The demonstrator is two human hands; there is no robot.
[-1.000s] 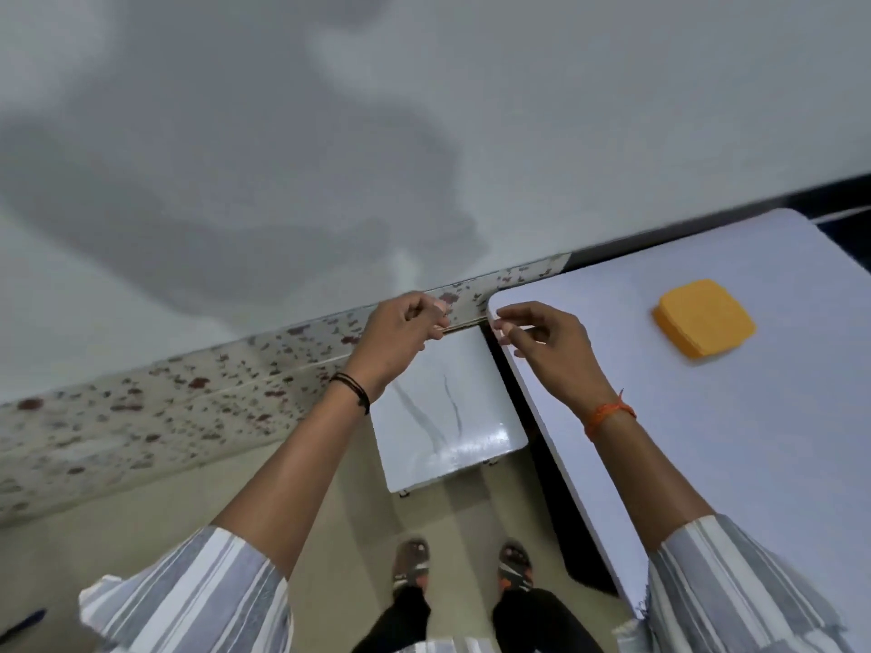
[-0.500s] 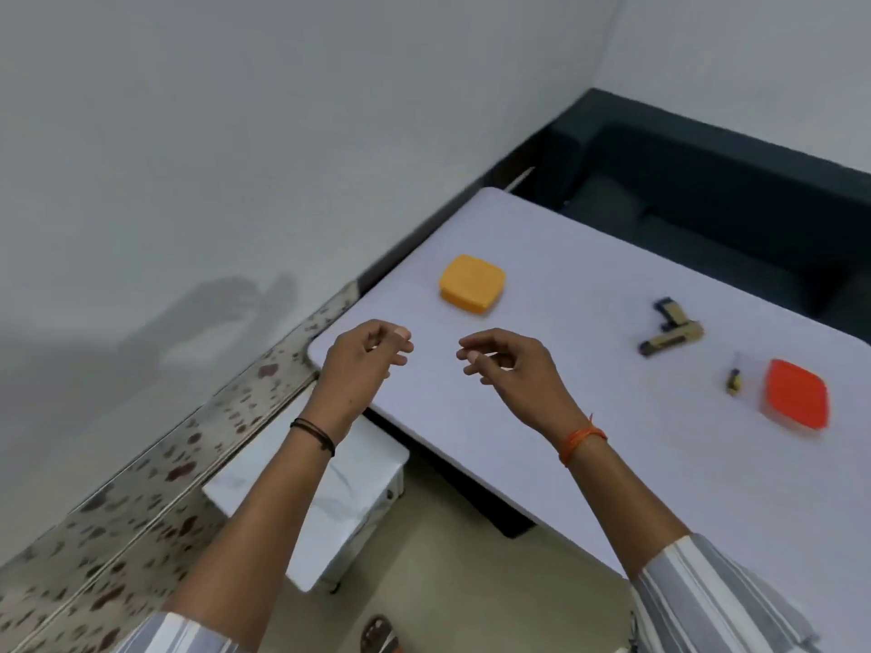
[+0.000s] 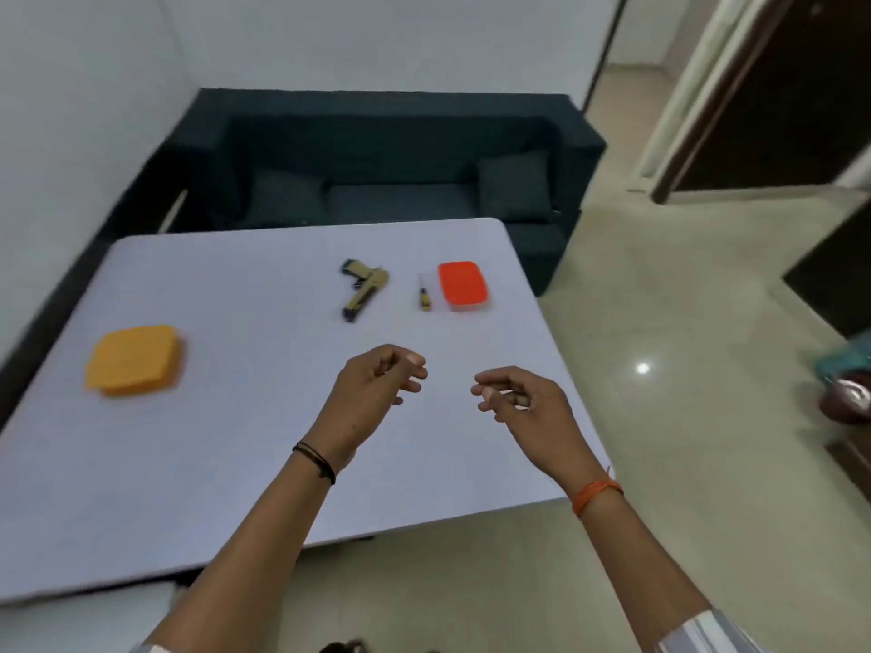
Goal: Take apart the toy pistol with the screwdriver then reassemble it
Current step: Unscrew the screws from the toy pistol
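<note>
Pale surface (image 3: 198, 464) by dark sofa (image 3: 391, 172): nothing picked up.
Toy pistol (image 3: 364, 294) left of screwdriver (image 3: 424, 299). 2 hands, left hand (image 3: 377, 393), right hand (image 3: 523, 402), loosely curled, empty; grab screwdriver first, steady pistol.

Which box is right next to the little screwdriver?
The red box. It sits beside the screwdriver; the orange box lies far off, alone.
</note>
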